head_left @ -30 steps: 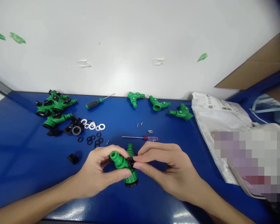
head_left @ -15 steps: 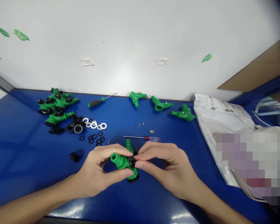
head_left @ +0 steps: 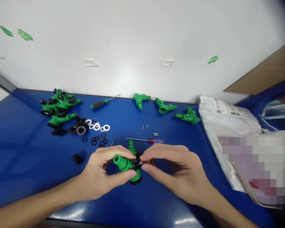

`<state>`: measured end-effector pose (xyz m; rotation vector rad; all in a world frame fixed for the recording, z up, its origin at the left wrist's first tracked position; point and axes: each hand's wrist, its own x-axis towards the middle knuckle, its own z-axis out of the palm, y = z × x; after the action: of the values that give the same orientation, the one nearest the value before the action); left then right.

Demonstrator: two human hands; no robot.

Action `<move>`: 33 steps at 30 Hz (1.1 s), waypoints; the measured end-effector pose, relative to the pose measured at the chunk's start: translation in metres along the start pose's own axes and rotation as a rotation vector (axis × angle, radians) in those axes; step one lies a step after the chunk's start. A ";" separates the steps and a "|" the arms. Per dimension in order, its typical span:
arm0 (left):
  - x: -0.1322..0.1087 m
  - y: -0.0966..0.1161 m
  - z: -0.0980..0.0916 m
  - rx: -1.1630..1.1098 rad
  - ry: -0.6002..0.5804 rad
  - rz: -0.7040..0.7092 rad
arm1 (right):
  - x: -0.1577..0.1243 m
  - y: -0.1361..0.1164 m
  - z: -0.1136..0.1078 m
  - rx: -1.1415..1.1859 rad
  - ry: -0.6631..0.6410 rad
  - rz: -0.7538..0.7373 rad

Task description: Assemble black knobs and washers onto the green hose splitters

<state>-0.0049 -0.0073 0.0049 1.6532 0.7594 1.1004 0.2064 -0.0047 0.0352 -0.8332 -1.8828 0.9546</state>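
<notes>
My left hand grips a green plastic Y-shaped hose splitter between thumb and fingers, one of its outlets tilted towards me. A black knob sits on the splitter's side, and a small silver screw sticks out of it. Just right of the screw is my right hand, thumb and forefinger slightly apart around its head. Behind it, a second black knob shows on the other branch. A black ring rims the splitter's lower end.
Beyond my hands lie a clear-handled screwdriver, loose screws, black O-rings and white washers. Farther back are a green-and-black screwdriver, knobbed splitters and three without knobs. A plastic bag lies right.
My right fingertips have parted and drawn back slightly to the right from the knob, and the screw now shows. The left hand keeps its hold on the splitter. The view has shifted a little.
</notes>
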 end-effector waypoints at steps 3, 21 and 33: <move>0.000 -0.001 0.000 0.036 0.005 0.027 | 0.000 -0.001 -0.001 -0.047 -0.012 -0.055; 0.000 -0.003 0.001 0.071 -0.022 0.053 | -0.004 0.008 -0.001 -0.248 -0.077 -0.177; -0.002 -0.004 0.000 0.095 -0.011 0.029 | -0.006 0.012 0.001 -0.265 -0.098 -0.221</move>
<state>-0.0051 -0.0077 0.0010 1.7540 0.7934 1.0888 0.2101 -0.0038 0.0223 -0.7205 -2.1672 0.6283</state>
